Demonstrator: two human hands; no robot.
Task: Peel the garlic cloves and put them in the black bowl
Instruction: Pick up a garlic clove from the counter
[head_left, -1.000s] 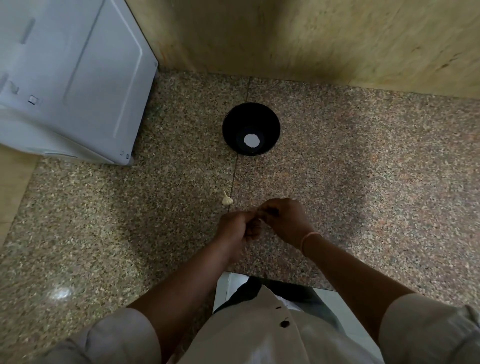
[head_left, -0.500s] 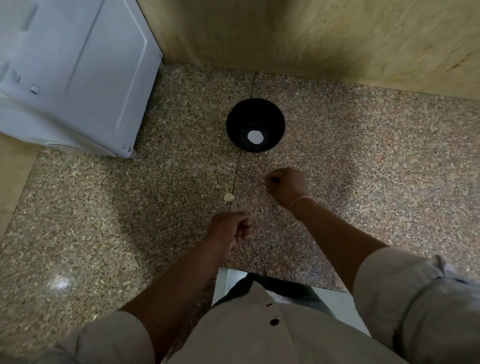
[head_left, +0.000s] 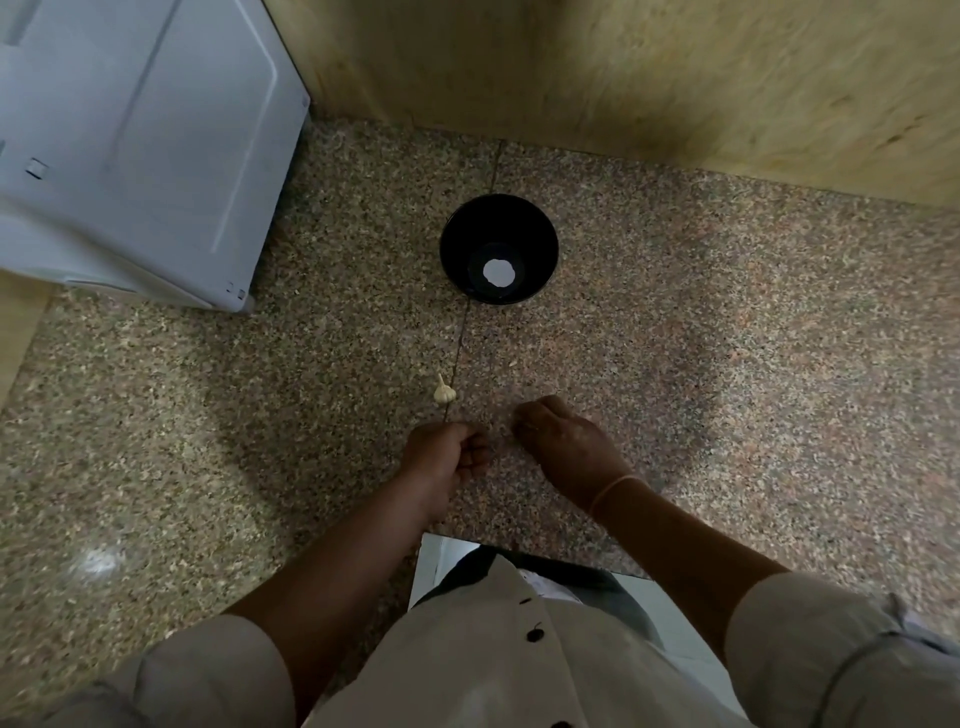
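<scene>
Granite counter (head_left: 727, 389) bears black bowl (head_left: 460, 244), white patch (head_left: 497, 272) inside.

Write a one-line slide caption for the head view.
Curled left hand and right hand above speckled granite counter; small cream garlic bulb just beyond them, round black bowl farther back.

Black bowl (head_left: 457, 244), white spot (head_left: 497, 272) inside; cream garlic (head_left: 444, 393); speckled brown-pink counter (head_left: 727, 364); pale grey box (head_left: 130, 130) upper left; mottled tan wall (head_left: 623, 78).
</scene>
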